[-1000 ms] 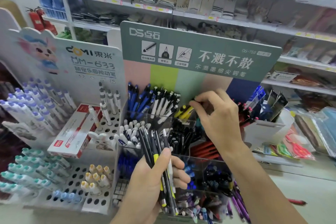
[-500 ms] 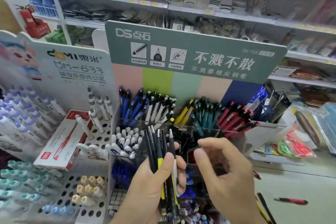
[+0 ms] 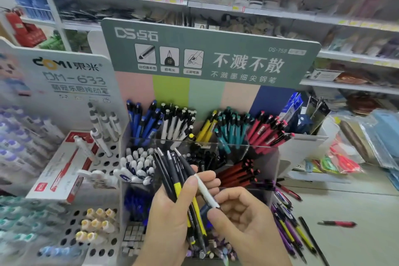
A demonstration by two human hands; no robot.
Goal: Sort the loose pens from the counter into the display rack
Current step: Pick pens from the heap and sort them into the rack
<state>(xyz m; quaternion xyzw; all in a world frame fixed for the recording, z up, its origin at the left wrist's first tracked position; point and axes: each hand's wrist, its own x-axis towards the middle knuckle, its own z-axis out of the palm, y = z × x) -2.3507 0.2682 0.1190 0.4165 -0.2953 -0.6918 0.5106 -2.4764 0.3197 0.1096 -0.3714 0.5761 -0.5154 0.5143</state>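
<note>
Here, a bundle of pens, mostly black with some yellow barrels, is standing fanned in front of the display rack, gripped low down by the left hand, whose thumb is pressing across the barrels. One pen in the bundle, a white-barrelled pen, is slanting out toward the right hand, which is pinching its lower end between thumb and forefinger. Both hands are hovering just in front of the rack's lower clear compartments. Behind them, the rack's back row is holding upright groups of blue, white, yellow, teal and red pens, with black and dark red pens in the row below. A green header card with white lettering is rising above the rack. To the right of the rack, loose pens in purple, yellow and black are lying on the pale surface, and a red pen is lying farther right, apart from them.
</note>
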